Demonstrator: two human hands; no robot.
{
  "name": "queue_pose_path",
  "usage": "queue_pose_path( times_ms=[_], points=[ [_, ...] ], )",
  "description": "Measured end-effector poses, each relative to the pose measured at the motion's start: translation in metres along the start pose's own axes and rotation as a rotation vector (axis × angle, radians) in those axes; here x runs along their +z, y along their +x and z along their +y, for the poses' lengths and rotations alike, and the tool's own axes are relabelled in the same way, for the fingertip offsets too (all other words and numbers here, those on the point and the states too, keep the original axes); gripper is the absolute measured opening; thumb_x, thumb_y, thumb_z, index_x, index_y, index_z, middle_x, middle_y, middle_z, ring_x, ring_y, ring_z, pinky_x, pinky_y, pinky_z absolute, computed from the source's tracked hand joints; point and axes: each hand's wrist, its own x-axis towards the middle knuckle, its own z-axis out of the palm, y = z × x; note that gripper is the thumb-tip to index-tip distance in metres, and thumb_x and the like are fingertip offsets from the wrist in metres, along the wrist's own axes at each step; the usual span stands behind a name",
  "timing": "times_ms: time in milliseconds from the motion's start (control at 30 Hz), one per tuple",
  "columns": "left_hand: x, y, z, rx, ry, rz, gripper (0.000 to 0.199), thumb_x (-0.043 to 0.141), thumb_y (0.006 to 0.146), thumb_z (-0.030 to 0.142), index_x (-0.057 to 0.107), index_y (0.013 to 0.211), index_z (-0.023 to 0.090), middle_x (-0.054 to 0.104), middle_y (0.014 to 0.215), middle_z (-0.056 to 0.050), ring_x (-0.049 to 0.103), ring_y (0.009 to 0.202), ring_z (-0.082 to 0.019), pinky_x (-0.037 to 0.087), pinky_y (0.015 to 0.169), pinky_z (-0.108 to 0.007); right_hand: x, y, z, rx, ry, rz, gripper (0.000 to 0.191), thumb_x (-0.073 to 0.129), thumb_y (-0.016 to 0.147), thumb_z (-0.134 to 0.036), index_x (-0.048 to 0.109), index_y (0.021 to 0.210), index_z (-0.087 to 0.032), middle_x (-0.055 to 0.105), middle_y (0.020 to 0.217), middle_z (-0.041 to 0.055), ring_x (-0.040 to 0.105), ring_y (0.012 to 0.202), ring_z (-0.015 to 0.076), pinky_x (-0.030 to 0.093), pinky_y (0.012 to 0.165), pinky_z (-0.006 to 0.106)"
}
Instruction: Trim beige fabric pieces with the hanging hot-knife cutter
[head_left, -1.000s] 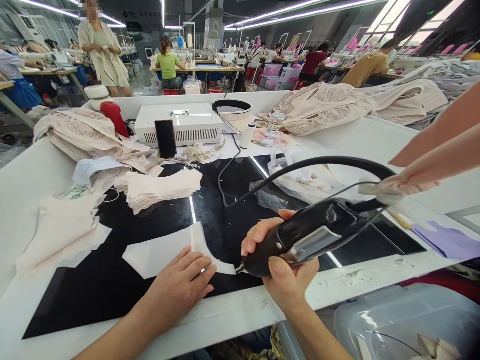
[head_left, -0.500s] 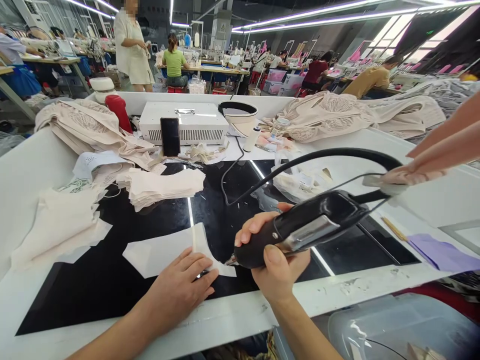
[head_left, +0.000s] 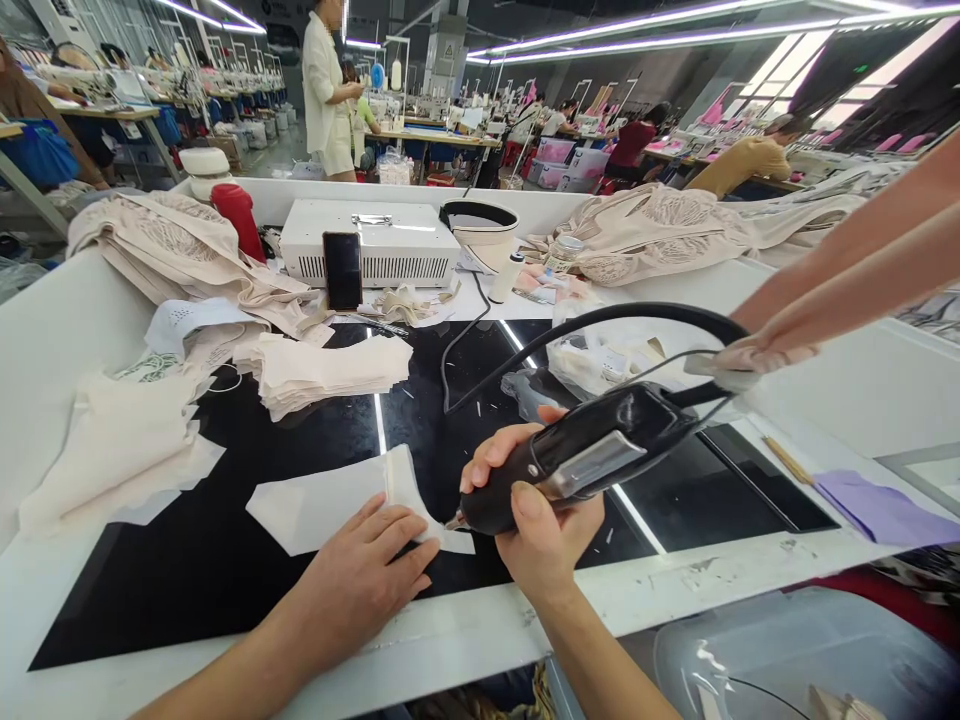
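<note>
My left hand (head_left: 367,565) lies with its fingers stretched over a cream fabric piece (head_left: 322,500), pressing it on the black glass-like tabletop (head_left: 187,590). A pale strip crosses that piece just beyond my fingertips. My right hand (head_left: 540,530) is wrapped round a black corded hand tool (head_left: 585,450) with a bright metal plate on its side. The tool's narrow metal tip (head_left: 456,520) meets the right part of the fabric, close to my left fingers. Pinkish stretchy straps (head_left: 840,290) run from the tool's back end to the upper right.
Stacked cream pieces (head_left: 330,370) and more fabric (head_left: 120,440) lie left. Behind stand a white vented box (head_left: 375,245), a phone (head_left: 343,270), a visor (head_left: 480,230) and a small bottle (head_left: 506,278). A black cable (head_left: 450,370) loops behind the tool. Purple cloth (head_left: 877,505) lies right.
The tool and my right hand have shifted slightly left, its tip moving along the fabric's edge. The straps swung left too. My left hand stays put. A standing person in the background moved right.
</note>
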Motion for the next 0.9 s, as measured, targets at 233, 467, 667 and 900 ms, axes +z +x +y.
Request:
queue_pose_path(
  times_ms=[233,467,667,900],
  points=[
    [-0.004,0.000,0.001,0.007,-0.004,-0.009,0.023,0.052,0.104,0.020,0.061,0.124,0.015,0.068,0.118,-0.011,0.067,0.114,-0.026,0.054,0.106,-0.055,-0.009,-0.001,-0.006,-0.032,-0.023,0.020,0.043,0.074,0.089,-0.031,0.057,0.128,-0.031,0.061,0.086,-0.0016,0.061,0.064,0.0137,0.056,0.051,0.028],
    [-0.005,0.000,0.000,-0.004,-0.010,-0.034,0.025,0.051,0.104,0.020,0.060,0.126,0.016,0.068,0.120,-0.011,0.066,0.115,-0.025,0.052,0.108,-0.054,-0.006,-0.002,-0.006,-0.011,-0.040,0.027,0.040,0.071,0.090,-0.030,0.056,0.126,-0.031,0.060,0.087,-0.0019,0.061,0.063,0.0140,0.056,0.051,0.028],
    [-0.008,0.000,0.000,0.002,-0.003,-0.046,0.026,0.051,0.104,0.020,0.060,0.128,0.015,0.068,0.121,-0.011,0.066,0.116,-0.024,0.051,0.110,-0.052,-0.001,-0.009,-0.009,0.004,-0.001,0.007,0.045,0.074,0.088,-0.038,0.054,0.129,-0.032,0.060,0.086,-0.0010,0.060,0.062,0.0147,0.054,0.049,0.029],
    [-0.007,0.001,0.001,0.004,0.009,-0.035,0.025,0.050,0.104,0.021,0.059,0.127,0.015,0.068,0.118,-0.011,0.066,0.113,-0.026,0.054,0.105,-0.055,0.001,-0.013,-0.004,0.031,0.024,-0.024,0.045,0.073,0.090,-0.036,0.054,0.130,-0.034,0.062,0.087,-0.0008,0.060,0.062,0.0142,0.054,0.052,0.029]
  ],
)
